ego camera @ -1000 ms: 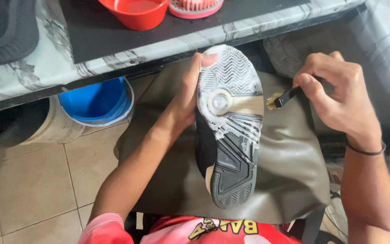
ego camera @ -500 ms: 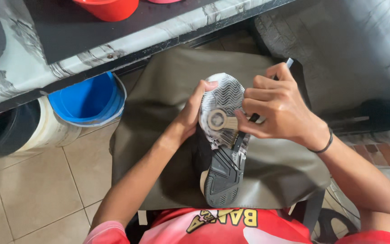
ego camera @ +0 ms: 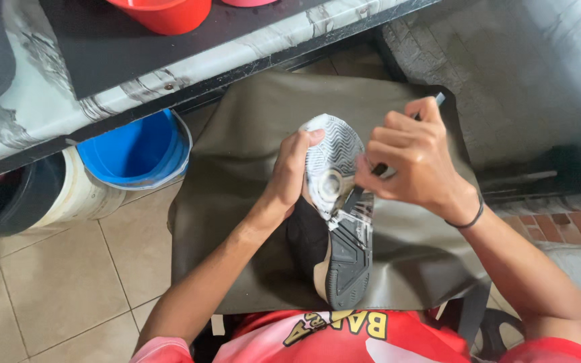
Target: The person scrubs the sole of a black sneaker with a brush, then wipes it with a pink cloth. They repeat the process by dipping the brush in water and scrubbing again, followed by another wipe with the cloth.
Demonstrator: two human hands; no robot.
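Black brush, clenched in right hand, stays on the sole; left hand still clasps shoe.

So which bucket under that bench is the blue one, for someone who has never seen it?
Start at the marble-patterned bench along the top of the view. Under its dark front edge, left of the olive apron, two buckets stand on the tiled floor. The blue bucket is the one nearer the apron, bright blue inside with a thin wire handle, while its neighbour is cream-walled.
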